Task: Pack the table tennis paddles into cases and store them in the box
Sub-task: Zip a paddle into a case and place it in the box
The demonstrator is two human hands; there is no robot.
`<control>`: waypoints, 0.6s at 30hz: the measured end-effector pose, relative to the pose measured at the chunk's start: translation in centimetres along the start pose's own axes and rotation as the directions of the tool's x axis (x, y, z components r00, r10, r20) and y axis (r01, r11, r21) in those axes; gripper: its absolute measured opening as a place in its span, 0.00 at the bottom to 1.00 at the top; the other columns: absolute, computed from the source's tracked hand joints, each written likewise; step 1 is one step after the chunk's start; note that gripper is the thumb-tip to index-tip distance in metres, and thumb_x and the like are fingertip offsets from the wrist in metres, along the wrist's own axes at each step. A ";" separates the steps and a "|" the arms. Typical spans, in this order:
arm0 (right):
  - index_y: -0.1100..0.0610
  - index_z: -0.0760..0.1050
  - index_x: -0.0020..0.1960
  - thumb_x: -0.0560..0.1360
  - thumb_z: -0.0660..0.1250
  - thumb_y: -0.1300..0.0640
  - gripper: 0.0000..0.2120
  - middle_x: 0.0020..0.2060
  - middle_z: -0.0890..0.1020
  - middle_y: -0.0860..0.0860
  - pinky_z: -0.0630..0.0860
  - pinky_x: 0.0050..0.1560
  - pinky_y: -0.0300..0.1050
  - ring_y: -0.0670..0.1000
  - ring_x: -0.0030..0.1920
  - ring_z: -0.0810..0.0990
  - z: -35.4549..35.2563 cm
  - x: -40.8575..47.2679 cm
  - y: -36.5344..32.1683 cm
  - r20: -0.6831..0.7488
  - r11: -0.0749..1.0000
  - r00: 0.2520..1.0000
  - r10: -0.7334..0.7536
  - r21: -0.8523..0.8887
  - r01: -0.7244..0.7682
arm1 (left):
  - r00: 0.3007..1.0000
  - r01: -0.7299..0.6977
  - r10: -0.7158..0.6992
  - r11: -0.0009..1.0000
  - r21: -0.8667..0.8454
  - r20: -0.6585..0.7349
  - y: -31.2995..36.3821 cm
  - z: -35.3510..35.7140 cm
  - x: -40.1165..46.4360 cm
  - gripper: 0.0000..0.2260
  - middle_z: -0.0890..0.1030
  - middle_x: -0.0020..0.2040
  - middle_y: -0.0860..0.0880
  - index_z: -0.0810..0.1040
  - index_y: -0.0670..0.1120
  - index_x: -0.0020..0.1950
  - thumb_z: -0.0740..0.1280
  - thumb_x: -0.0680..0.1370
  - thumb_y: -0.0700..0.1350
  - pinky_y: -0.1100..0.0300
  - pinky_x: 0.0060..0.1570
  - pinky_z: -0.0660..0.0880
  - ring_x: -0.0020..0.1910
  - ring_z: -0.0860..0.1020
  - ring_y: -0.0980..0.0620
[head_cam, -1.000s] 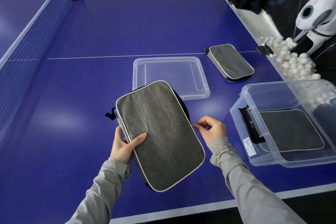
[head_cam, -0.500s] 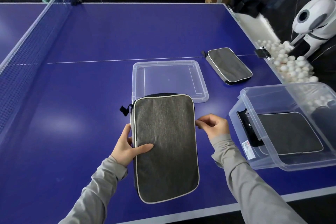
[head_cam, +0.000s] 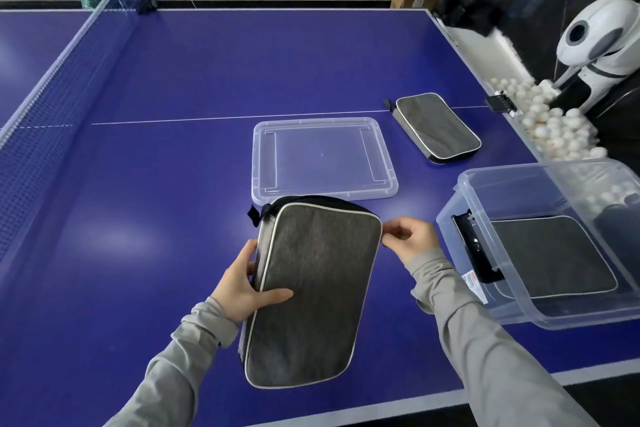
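Over the last second the grey fabric paddle case with white piping [head_cam: 308, 291] has been turned from a diagonal lie to nearly upright in view, while the right hand [head_cam: 410, 239] has travelled up its right edge to the far corner, which I read as the zip being run shut before storing. The left hand [head_cam: 242, 288] grips the case's left edge, thumb across its face, and the right hand pinches at that far right corner, zip pull hidden. The case is held over the blue table [head_cam: 156, 201], just left of the clear plastic box [head_cam: 485, 305], its long axis running from the person towards the clear lid [head_cam: 263, 163], black loop end farthest away.
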State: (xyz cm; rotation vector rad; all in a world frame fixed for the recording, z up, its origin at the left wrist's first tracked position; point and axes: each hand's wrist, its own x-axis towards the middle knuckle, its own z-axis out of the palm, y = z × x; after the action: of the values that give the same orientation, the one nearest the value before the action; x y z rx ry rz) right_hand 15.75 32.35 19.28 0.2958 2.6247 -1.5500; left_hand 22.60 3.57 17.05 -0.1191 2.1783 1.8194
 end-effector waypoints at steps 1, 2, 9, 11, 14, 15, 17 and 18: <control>0.53 0.79 0.35 0.67 0.71 0.68 0.10 0.29 0.80 0.47 0.76 0.40 0.34 0.48 0.32 0.78 -0.3 0.2 -0.2 -0.025 1.000 0.999 -0.020 -0.004 0.020 | 1.000 -0.004 0.004 0.999 0.048 0.006 0.0 0.0 0.0 0.32 0.84 0.46 0.44 0.70 0.55 0.55 0.81 0.55 0.52 0.44 0.48 0.79 0.45 0.83 0.45; 0.52 0.79 0.34 0.67 0.71 0.68 0.11 0.29 0.80 0.46 0.75 0.38 0.29 0.44 0.31 0.78 -0.5 0.3 -0.4 -0.051 0.999 0.998 -0.042 -0.008 0.042 | 1.000 -0.009 0.008 0.995 0.098 0.011 0.1 0.0 -0.1 0.33 0.84 0.46 0.46 0.69 0.54 0.56 0.80 0.55 0.54 0.44 0.50 0.78 0.46 0.83 0.46; 0.55 0.80 0.35 0.67 0.70 0.68 0.09 0.29 0.80 0.49 0.69 0.36 0.22 0.38 0.30 0.77 -0.8 0.5 -1.9 -0.165 0.980 0.969 -0.184 -0.112 0.167 | 0.997 -0.074 0.063 0.934 0.350 0.041 1.2 0.3 0.3 0.32 0.83 0.46 0.55 0.65 0.61 0.56 0.78 0.59 0.56 0.53 0.53 0.77 0.45 0.82 0.56; 0.57 0.81 0.36 0.67 0.70 0.68 0.07 0.30 0.81 0.50 0.69 0.36 0.22 0.40 0.29 0.77 -0.6 0.4 -2.5 -0.180 0.969 0.958 -0.224 -0.141 0.200 | 0.994 -0.102 0.080 0.904 0.415 0.070 1.6 0.2 0.7 0.32 0.83 0.46 0.55 0.64 0.59 0.57 0.78 0.60 0.55 0.53 0.53 0.77 0.44 0.82 0.54; 0.59 0.82 0.37 0.67 0.69 0.68 0.06 0.30 0.81 0.50 0.70 0.38 0.28 0.48 0.30 0.77 -0.2 0.2 -3.3 -0.190 0.957 0.947 -0.261 -0.179 0.228 | 0.993 -0.115 0.090 0.876 0.468 0.076 2.0 0.1 1.3 0.33 0.82 0.45 0.54 0.64 0.56 0.58 0.78 0.60 0.55 0.54 0.53 0.76 0.43 0.81 0.52; 0.59 0.82 0.37 0.67 0.69 0.68 0.06 0.30 0.81 0.50 0.70 0.38 0.28 0.49 0.31 0.77 -0.2 0.1 -3.6 -0.204 0.956 0.942 -0.268 -0.179 0.233 | 0.993 -0.112 0.087 0.872 0.477 0.073 2.1 0.0 1.4 0.33 0.82 0.45 0.53 0.64 0.55 0.59 0.78 0.60 0.55 0.54 0.52 0.76 0.43 0.81 0.52; 0.60 0.82 0.38 0.67 0.69 0.68 0.05 0.30 0.81 0.50 0.70 0.37 0.26 0.49 0.31 0.77 -0.2 -0.1 -4.0 -0.231 0.953 0.930 -0.285 -0.176 0.248 | 0.992 -0.123 0.093 0.850 0.512 0.084 2.5 0.0 1.8 0.32 0.81 0.42 0.54 0.64 0.58 0.58 0.78 0.60 0.56 0.57 0.49 0.76 0.40 0.80 0.53; 0.60 0.82 0.38 0.67 0.69 0.68 0.05 0.30 0.81 0.50 0.69 0.37 0.25 0.48 0.31 0.77 -0.1 -0.2 -4.3 -0.235 0.952 0.928 -0.289 -0.170 0.254 | 0.989 -0.144 0.106 0.833 0.535 0.102 2.7 0.0 1.9 0.30 0.80 0.40 0.56 0.63 0.62 0.55 0.77 0.60 0.56 0.59 0.46 0.75 0.38 0.79 0.56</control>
State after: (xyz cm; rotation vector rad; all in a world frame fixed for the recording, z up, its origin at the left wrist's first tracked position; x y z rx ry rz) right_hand 15.09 30.43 23.07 0.1336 3.0738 -1.4806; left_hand 20.11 4.31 19.04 0.2124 2.6049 1.1657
